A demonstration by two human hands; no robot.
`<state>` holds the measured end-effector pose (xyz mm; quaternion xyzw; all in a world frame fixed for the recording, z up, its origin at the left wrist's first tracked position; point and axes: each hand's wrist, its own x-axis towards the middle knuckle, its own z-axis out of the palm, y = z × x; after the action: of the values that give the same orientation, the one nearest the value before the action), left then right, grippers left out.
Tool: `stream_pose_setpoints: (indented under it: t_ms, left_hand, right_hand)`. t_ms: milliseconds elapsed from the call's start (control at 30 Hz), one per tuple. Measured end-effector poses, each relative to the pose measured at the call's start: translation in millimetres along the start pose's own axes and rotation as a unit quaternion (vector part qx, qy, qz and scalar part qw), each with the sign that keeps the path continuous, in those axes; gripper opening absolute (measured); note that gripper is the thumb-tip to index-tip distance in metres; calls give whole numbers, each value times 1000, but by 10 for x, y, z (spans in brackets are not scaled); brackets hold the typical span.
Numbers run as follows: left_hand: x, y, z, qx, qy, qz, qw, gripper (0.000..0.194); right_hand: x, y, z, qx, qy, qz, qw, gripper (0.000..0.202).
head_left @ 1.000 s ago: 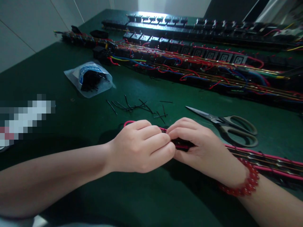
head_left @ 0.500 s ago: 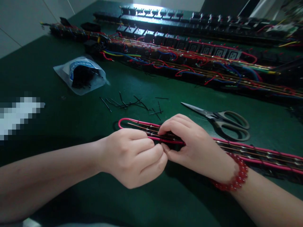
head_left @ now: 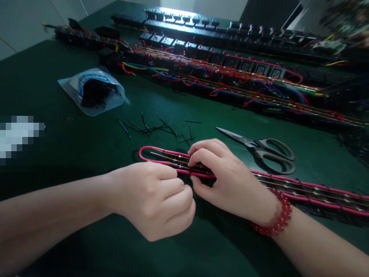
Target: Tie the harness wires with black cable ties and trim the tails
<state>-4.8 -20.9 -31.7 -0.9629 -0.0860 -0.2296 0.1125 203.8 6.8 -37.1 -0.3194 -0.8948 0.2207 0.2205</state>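
Note:
A long black strip (head_left: 314,194) with bare metal rods and solder points runs from the middle to the right edge. A red wire (head_left: 145,149) loops round its left end and follows both long sides, bound by thin black ties. My right hand (head_left: 223,177), with a red bead bracelet at the wrist, grips the strip between thumb and fingers. Just left of it, beside the near red wire, my left hand (head_left: 157,200) is closed in a fist. Whatever that fist holds is hidden by its fingers.
Beyond the strip lie grey-handled scissors (head_left: 255,145) and several loose black cable ties (head_left: 148,128). A clear plastic bag (head_left: 70,86) with black pieces inside lies at left. Wired socket strips (head_left: 198,75) stretch across the back. Pixelated white shape (head_left: 20,134) at far left.
My left fist has drawn slightly away from the strip and towards me, opening a small gap to my right hand. The whole view has shifted a little; the right hand keeps its grip.

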Motion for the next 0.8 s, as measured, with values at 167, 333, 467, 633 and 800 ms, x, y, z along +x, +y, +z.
stream_pose_setpoints:
  t_ms: [167, 333, 467, 633, 800]
  left_hand:
    - [-20, -6, 28, 23, 25, 3, 999, 11]
    - [-43, -30, 81, 36, 16, -18, 999, 10]
    - [-52, -44, 126, 38, 11, -39, 998, 8]
    - [-54, -42, 133, 36, 16, -45, 998, 8]
    - [-66, -33, 103, 33, 6, -29, 999, 9]
  right_hand:
    - [-10, -6, -42, 41, -40, 69, 996, 28]
    - [-8, -11, -43, 57, -34, 96, 993, 24]
    - [7, -5, -41, 43, -55, 106, 992, 17]
    - [23, 14, -64, 62, -66, 113, 989, 10]
    - [29, 10, -88, 79, -73, 123, 986, 12]
